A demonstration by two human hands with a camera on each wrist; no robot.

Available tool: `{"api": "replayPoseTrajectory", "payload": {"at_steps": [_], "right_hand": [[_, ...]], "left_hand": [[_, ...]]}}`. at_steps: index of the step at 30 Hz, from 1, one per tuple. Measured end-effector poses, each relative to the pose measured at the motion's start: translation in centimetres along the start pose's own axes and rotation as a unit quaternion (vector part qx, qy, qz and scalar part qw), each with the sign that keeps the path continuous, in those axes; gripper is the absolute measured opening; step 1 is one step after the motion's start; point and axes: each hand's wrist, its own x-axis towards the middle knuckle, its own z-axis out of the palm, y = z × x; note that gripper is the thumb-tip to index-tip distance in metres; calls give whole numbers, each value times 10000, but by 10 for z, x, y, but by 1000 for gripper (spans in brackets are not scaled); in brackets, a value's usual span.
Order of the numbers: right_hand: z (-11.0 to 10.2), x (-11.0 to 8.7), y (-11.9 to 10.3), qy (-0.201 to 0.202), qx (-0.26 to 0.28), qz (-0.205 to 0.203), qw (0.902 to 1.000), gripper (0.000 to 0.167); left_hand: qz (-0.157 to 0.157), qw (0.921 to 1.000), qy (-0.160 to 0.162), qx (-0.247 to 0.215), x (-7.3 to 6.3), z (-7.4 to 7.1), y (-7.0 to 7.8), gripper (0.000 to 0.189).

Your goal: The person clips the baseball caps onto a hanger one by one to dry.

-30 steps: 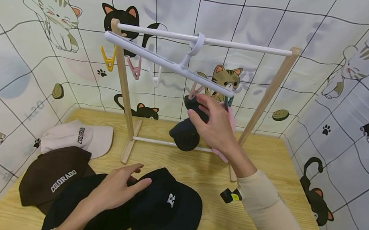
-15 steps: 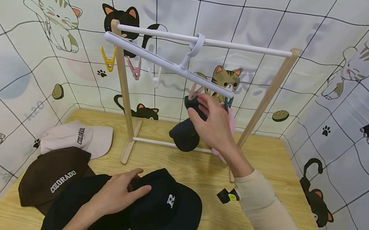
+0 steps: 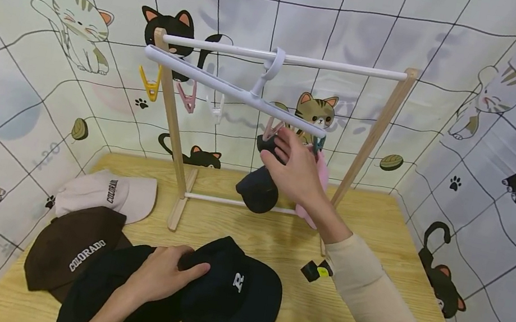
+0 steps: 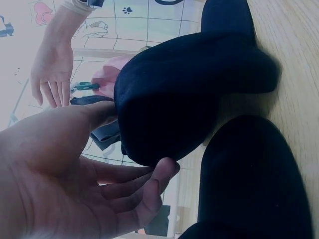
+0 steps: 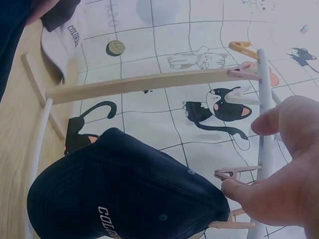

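Note:
My left hand (image 3: 162, 273) grips the back of a black cap with a white R (image 3: 238, 282) lying on the table. In the left wrist view the thumb is above the cap's crown (image 4: 164, 99) and the fingers below it. Up at the rack my right hand (image 3: 294, 170) has its fingers loosely spread beside a pale pink clothespin (image 3: 272, 128). A dark navy cap (image 3: 259, 191) hangs from this clothespin, part of it behind the hand. The right wrist view shows my thumb (image 5: 237, 191) close to the cap's edge and the clothespin (image 5: 228, 173).
A white hanger (image 3: 234, 90) with several clothespins hangs tilted on the rack's bar (image 3: 345, 68). A pink cap (image 3: 321, 171) hangs at its right end. Another black cap (image 3: 101, 283), a brown cap (image 3: 69, 249) and a beige cap (image 3: 99, 191) lie on the left.
My left hand has settled onto the black cap with the R, its index finger lowered. The right hand has shifted slightly left and up beside the hanging cap.

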Motion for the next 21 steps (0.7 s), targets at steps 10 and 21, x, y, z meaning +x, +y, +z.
{"api": "replayPoseTrajectory", "payload": {"at_steps": [10,21], "right_hand": [[3,11,1,52,481,277,9984,84],[9,27,-3,512,532,520,9959,68]], "left_hand": [[78,9995,-193,-256,0,2,-5,51],[116,9986,-19,-520,4,3,-8,42]]}}
